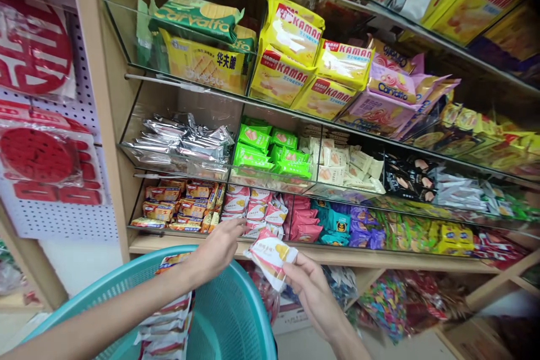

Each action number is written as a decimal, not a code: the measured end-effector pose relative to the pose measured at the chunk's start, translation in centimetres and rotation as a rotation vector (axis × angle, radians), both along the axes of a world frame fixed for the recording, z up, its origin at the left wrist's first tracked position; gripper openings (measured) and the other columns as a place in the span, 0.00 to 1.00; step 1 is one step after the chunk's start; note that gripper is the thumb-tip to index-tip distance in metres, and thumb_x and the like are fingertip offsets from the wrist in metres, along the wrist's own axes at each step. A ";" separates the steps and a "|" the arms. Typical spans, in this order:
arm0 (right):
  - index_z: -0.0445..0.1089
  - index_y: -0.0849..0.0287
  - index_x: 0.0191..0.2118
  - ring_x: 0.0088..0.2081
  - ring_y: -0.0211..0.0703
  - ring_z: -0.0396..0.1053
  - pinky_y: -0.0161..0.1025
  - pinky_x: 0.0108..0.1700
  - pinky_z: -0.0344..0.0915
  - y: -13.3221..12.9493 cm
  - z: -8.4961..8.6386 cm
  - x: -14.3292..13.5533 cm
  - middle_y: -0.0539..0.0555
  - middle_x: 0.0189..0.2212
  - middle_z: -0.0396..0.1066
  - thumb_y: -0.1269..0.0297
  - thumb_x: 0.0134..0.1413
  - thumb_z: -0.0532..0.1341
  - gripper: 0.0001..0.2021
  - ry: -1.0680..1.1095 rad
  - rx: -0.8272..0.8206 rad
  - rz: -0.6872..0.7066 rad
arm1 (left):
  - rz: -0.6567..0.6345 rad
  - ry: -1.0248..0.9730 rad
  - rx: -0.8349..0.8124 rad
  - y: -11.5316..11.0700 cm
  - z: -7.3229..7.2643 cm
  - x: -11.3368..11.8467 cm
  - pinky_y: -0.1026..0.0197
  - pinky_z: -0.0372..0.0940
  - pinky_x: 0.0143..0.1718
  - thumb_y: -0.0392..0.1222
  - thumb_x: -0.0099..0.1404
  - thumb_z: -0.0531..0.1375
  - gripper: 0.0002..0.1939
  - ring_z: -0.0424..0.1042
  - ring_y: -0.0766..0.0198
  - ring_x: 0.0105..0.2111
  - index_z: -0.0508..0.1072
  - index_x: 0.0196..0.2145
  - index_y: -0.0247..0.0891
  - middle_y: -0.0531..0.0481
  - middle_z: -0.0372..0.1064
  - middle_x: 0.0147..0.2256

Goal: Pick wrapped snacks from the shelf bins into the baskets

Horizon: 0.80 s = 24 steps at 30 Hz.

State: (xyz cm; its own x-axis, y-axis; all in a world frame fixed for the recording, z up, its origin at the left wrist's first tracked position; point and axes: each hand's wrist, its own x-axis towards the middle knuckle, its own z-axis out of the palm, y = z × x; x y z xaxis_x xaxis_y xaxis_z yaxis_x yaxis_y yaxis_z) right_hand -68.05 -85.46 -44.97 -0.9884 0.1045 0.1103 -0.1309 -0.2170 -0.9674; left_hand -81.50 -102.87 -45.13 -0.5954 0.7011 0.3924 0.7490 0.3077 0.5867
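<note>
The right hand (310, 287) is pinching a small snack packet (271, 256) by its lower edge, fingers closed on it, holding it up in front of the bottom shelf. The packet is looking white with a pink-red top corner, a yellow-orange patch and small lettering, its wrapper slightly crumpled. The left hand (219, 250) is reaching toward the bin of matching pink-and-white packets (253, 208), fingers loosely spread, holding nothing. Below the arms, a teal basket (228, 315) is carrying more wrapped snacks.
</note>
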 end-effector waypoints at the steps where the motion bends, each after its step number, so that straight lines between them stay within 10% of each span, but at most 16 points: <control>1: 0.73 0.56 0.44 0.38 0.42 0.71 0.41 0.45 0.63 -0.3 0.1 0.1 0.54 0.38 0.76 0.60 0.52 0.63 0.13 -0.009 -0.006 0.053 | 0.001 -0.261 0.104 -0.9 0.5 0.9 0.48 0.56 0.57 0.38 0.67 0.48 0.17 0.64 0.50 0.54 0.70 0.49 0.33 0.37 0.66 0.53; 5: 0.73 0.60 0.32 0.28 0.35 0.66 0.35 0.36 0.62 -2.4 0.0 -0.6 0.50 0.27 0.73 0.57 0.47 0.66 0.11 -0.059 0.069 0.194 | -0.075 -1.223 0.443 -3.7 1.9 4.6 0.53 0.66 0.45 0.54 0.63 0.57 0.24 0.71 0.54 0.46 0.66 0.52 0.39 0.44 0.73 0.44; 11: 0.69 0.61 0.25 0.25 0.36 0.66 0.34 0.30 0.62 -5.0 0.0 -2.9 0.50 0.22 0.70 0.52 0.43 0.67 0.16 -0.122 0.264 0.341 | -0.041 -1.434 0.577 -6.5 0.3 6.6 0.61 0.68 0.36 0.43 0.55 0.67 0.14 0.73 0.63 0.31 0.72 0.37 0.34 0.48 0.74 0.32; 18: 0.70 0.59 0.33 0.26 0.38 0.66 0.34 0.26 0.63 0.3 1.4 -11.1 0.51 0.27 0.71 0.53 0.46 0.62 0.14 0.064 0.379 -0.488 | 0.048 -1.525 0.646 -9.4 -0.4 7.5 0.62 0.69 0.35 0.45 0.55 0.68 0.13 0.74 0.61 0.31 0.75 0.35 0.34 0.44 0.76 0.32; 24: 0.70 0.61 0.37 0.17 0.43 0.68 0.39 0.22 0.65 2.6 0.1 -15.8 0.49 0.15 0.69 0.60 0.47 0.61 0.12 0.020 0.453 -0.685 | 0.081 -1.549 0.675 -10.2 -1.6 8.2 0.70 0.61 0.19 0.47 0.53 0.69 0.14 0.67 0.69 0.19 0.74 0.31 0.36 0.50 0.73 0.23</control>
State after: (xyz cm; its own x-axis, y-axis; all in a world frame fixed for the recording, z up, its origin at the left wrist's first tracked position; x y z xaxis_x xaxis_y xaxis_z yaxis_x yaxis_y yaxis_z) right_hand -83.84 -82.86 -44.91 -0.7187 0.6255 0.3036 -0.1106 0.3283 -0.9381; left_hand -73.27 -113.06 -46.71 -0.7031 0.6150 -0.3570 -0.6182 -0.2806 0.7343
